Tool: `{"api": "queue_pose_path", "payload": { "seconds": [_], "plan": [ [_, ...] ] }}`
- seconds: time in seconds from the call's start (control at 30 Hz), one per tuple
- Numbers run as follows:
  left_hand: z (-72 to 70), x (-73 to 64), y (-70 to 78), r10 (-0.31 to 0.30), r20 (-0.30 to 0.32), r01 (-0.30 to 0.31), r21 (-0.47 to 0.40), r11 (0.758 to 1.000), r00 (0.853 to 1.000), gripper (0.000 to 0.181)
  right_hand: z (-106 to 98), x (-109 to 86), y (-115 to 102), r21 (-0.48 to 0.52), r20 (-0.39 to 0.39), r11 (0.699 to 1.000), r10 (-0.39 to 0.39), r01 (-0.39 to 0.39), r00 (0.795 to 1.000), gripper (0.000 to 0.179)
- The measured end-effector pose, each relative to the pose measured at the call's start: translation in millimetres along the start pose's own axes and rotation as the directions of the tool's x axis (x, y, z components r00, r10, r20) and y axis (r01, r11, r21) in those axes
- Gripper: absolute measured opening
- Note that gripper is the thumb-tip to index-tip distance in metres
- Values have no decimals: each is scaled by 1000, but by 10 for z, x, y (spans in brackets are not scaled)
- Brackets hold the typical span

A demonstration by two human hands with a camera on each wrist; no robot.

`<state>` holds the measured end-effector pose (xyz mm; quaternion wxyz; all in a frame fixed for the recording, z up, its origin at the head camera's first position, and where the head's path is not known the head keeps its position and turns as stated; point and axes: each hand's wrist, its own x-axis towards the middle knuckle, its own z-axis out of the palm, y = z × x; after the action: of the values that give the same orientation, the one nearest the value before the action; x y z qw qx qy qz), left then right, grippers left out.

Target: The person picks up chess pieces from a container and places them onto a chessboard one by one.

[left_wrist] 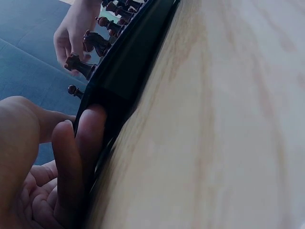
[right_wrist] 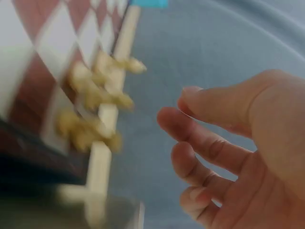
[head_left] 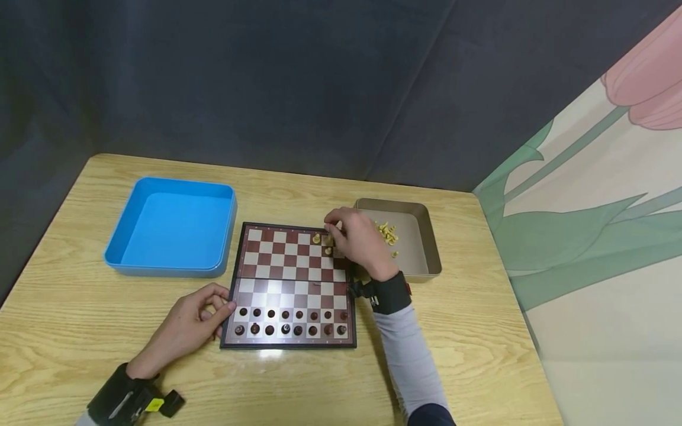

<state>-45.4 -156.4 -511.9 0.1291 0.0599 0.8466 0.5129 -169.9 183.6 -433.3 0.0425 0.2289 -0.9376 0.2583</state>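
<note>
A folding chessboard (head_left: 288, 287) lies in the middle of the table. My left hand (head_left: 194, 316) grips its left edge near the front corner; in the left wrist view the fingers (left_wrist: 90, 131) press against the dark side. Two rows of dark chess pieces (head_left: 285, 329) stand along the near side, a dark rook (left_wrist: 78, 66) among them. Over the far right corner is my right hand (head_left: 359, 239), its fingers loosely bent and nothing between thumb and fingertips. Below it stand a few gold chess pieces (head_left: 317, 238), blurred in the right wrist view.
Right of the board a grey-brown tray (head_left: 418, 248) holds several gold pieces (head_left: 388, 234), partly behind the right hand. A blue tray (head_left: 170, 228) stands at the back left. Dark cloth (head_left: 256, 89) hangs behind the wooden table (head_left: 469, 331).
</note>
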Motion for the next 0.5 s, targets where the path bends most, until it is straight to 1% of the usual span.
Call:
{"api": "queue_pose_path", "payload": {
  "seconds": [0.13,0.2,0.27,0.4,0.5],
  "plan": [
    [-13,-2,17,-2,-4,2,-1,1000,1000,37,-198,-51,88,-21,-74,1000,0,-2,997,17],
    [-14,-1,19,0,-3,0,-4,1000,1000,37,-293,-81,149,-34,-115,999,-9,5,993,14],
    [-15,1,20,4,-2,-4,-7,1000,1000,36,-379,-120,209,-37,-150,999,-1,-5,989,14],
    [-13,5,12,7,-2,-7,-9,1000,1000,35,-512,-208,312,-33,-189,998,54,-62,981,17],
    [-10,7,6,4,-1,-4,-8,1000,1000,36,-559,-262,395,-40,-200,994,93,-103,975,18]
  ]
}}
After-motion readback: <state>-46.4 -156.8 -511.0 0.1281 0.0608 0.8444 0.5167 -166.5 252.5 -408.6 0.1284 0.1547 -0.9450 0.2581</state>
